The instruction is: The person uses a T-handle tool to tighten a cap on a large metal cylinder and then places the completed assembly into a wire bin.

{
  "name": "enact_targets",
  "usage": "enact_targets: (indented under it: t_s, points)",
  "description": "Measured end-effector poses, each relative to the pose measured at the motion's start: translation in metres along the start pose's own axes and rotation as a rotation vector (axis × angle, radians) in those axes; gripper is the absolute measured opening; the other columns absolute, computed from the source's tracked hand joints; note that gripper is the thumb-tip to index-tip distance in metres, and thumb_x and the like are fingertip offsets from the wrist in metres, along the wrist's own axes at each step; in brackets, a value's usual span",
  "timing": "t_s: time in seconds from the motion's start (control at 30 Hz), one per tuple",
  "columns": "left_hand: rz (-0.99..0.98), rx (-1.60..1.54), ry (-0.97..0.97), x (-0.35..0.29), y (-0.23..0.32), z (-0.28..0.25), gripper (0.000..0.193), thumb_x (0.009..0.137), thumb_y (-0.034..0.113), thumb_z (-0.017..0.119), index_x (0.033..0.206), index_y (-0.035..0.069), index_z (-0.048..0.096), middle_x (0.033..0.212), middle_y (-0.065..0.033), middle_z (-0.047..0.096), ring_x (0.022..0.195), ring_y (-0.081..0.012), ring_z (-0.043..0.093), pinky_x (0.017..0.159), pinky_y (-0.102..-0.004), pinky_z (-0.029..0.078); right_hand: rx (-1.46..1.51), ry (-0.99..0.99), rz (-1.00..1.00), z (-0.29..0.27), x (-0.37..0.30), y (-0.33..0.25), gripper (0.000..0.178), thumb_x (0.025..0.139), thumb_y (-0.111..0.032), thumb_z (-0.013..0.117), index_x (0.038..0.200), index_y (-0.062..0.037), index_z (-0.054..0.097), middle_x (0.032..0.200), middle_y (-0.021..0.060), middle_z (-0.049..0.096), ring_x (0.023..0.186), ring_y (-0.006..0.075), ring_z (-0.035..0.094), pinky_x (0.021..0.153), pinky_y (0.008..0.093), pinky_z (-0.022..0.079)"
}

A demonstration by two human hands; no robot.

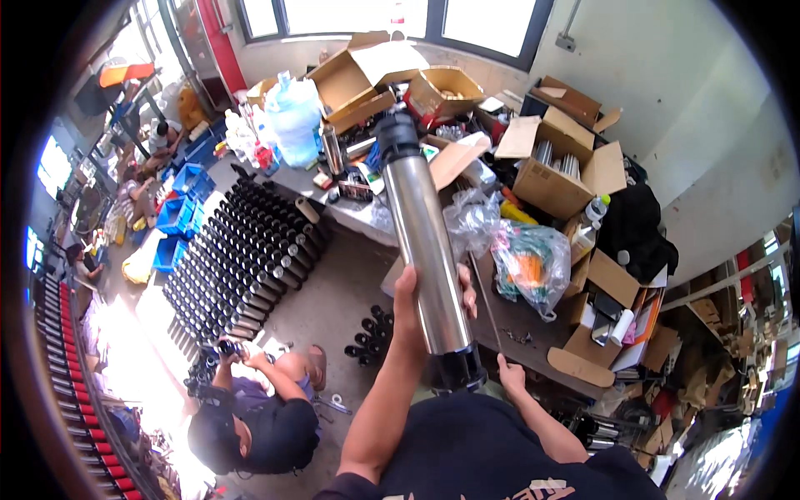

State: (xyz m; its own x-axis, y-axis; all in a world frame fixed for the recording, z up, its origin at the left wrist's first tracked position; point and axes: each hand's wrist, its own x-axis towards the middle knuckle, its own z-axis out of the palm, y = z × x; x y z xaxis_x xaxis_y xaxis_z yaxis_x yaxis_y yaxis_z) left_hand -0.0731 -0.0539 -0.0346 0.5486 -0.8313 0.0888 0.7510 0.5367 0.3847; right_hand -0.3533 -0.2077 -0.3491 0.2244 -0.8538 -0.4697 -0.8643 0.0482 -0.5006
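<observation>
A large shiny metal cylinder (425, 242) with black end fittings slants across the middle of the view. Its far end rises over the cluttered bench, and its near end comes close to my body. My left hand (407, 310) is wrapped round the lower part, thumb on the left side and fingertips showing on the right. Beside the cylinder, my right hand (512, 377) is closed on the lower end of a thin metal rod (486, 304), which points up and away. The rod's upper end lies close to a clear plastic bag; whether they touch I cannot tell.
On the bench stand a blue water jug (293, 121), an open carton of metal tubes (557, 179) and a plastic bag (531, 265). Rows of black-topped cylinders (246, 250) cover the floor at left. A crouching co-worker (258, 425) handles a dark part nearby.
</observation>
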Motion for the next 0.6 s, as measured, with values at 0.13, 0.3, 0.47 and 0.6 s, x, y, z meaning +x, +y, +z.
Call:
enact_targets:
  t_s: [0.13, 0.3, 0.47, 0.6]
  points:
    - [0.066, 0.266, 0.288, -0.015, 0.015, 0.038, 0.074, 0.101, 0.068, 0.029, 0.117, -0.001, 0.053, 0.095, -0.0152, 0.063, 0.077, -0.0267, 0.068, 0.066, -0.0418, 0.060, 0.245, -0.066, -0.023, 0.061, 0.054, 0.017, 0.032, 0.092, -0.037, 0.067, 0.080, -0.0070, 0.070, 0.066, 0.0045, 0.063, 0.059, 0.0148, 0.059, 0.056, 0.0319, 0.045]
    - [0.168, 0.551, 0.469, -0.036, 0.028, 0.054, 0.055, 0.106, 0.054, 0.032, 0.123, 0.003, 0.046, 0.086, -0.0160, 0.063, 0.067, -0.0265, 0.069, 0.058, -0.0378, 0.060, 0.848, -0.475, 0.327, 0.076, 0.041, -0.013, 0.012, 0.087, -0.018, 0.063, 0.079, -0.0087, 0.060, 0.067, 0.0040, 0.058, 0.055, 0.0154, 0.052, 0.047, 0.0298, 0.041]
    - [0.140, 0.492, 0.471, -0.046, 0.032, 0.028, 0.060, 0.105, 0.058, 0.034, 0.124, 0.002, 0.048, 0.087, -0.0156, 0.063, 0.069, -0.0273, 0.069, 0.060, -0.0382, 0.060, 0.773, -0.506, 0.160, 0.081, 0.023, -0.011, 0.010, 0.079, -0.015, 0.061, 0.072, -0.0077, 0.061, 0.063, 0.0045, 0.056, 0.052, 0.0170, 0.050, 0.050, 0.0321, 0.040]
    - [0.058, 0.056, 0.194, -0.047, 0.018, 0.011, 0.071, 0.101, 0.064, 0.032, 0.125, -0.001, 0.049, 0.097, -0.0177, 0.061, 0.078, -0.0268, 0.065, 0.064, -0.0404, 0.060, 0.742, -0.515, 0.207, 0.078, 0.041, 0.020, 0.021, 0.087, -0.026, 0.062, 0.101, -0.0105, 0.066, 0.101, 0.0035, 0.070, 0.095, 0.0167, 0.063, 0.073, 0.0308, 0.044]
